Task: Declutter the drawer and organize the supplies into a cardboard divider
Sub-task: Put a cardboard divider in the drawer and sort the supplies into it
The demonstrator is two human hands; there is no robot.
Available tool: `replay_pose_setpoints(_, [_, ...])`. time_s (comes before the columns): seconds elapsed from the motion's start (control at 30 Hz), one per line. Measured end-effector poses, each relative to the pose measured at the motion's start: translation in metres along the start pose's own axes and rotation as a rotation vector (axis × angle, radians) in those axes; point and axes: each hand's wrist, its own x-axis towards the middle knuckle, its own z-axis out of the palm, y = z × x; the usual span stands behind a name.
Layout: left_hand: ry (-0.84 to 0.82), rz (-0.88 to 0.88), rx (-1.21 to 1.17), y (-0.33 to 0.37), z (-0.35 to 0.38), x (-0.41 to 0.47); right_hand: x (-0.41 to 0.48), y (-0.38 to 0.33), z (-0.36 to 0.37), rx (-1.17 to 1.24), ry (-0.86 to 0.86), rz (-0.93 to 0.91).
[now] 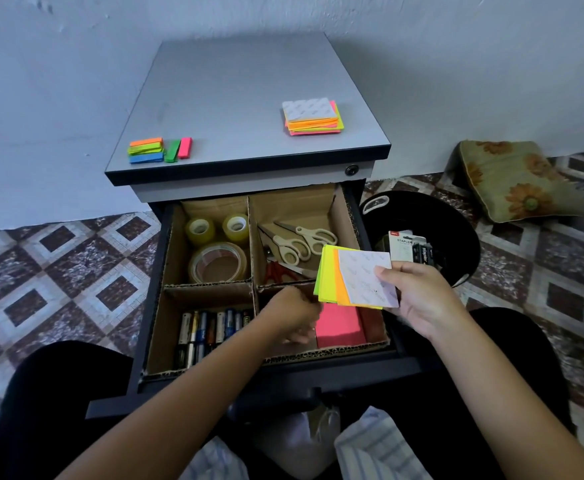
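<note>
While the open dark drawer (146, 306) holds a brown four-compartment cardboard divider (211, 293), the right hand (418, 299) pinches a fanned stack of yellow, orange and white square sticky notes (352, 278). Just beneath its fingers, in the near-right compartment, the left hand (290, 317) curls beside a pink square pad (339, 328); whether it grips anything cannot be told.

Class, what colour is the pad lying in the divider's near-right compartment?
The pad is pink, seen in the head view.

A grey-topped cabinet (242, 98) is set against a pale wall (76, 81); a floral cushion (515, 181) is laid on patterned floor tiles (58, 265).
</note>
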Motion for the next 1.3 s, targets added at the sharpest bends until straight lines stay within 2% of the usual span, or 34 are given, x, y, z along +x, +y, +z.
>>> replay_pose_setpoints(0.13, [-0.196, 0.033, -0.659, 0.007, -0.017, -0.025, 0.000, 0.003, 0.000, -0.046, -0.048, 0.017])
replay_pose_setpoints(0.2, [-0.255, 0.068, -0.784, 0.003, -0.024, -0.033, 0.002, 0.005, 0.002, -0.065, -0.068, 0.020])
replay_pose_setpoints(0.4, [-0.061, 0.111, -0.580, -0.005, -0.027, -0.037, 0.003, 0.008, 0.010, -0.212, -0.067, -0.009])
replay_pose_setpoints(0.53, [0.033, 0.100, -0.569, -0.010, -0.025, -0.037, 0.002, 0.007, 0.009, -0.265, -0.027, -0.017])
replay_pose_setpoints(0.67, [-0.029, 0.018, -0.540, -0.017, -0.024, -0.037, 0.004, 0.002, 0.001, -0.183, 0.031, -0.052])
replay_pose_setpoints(0.8, [-0.074, -0.035, -0.387, -0.015, -0.019, -0.036, 0.004, -0.005, -0.001, -0.101, 0.063, -0.066])
replay_pose_setpoints(1.13, [-0.046, -0.040, -0.067, -0.009, -0.013, -0.021, 0.003, -0.008, 0.000, -0.053, 0.059, -0.059])
replay_pose_setpoints(1.3, [-0.033, -0.055, -0.039, -0.006, -0.005, -0.010, 0.003, -0.008, -0.001, -0.057, 0.072, -0.057])
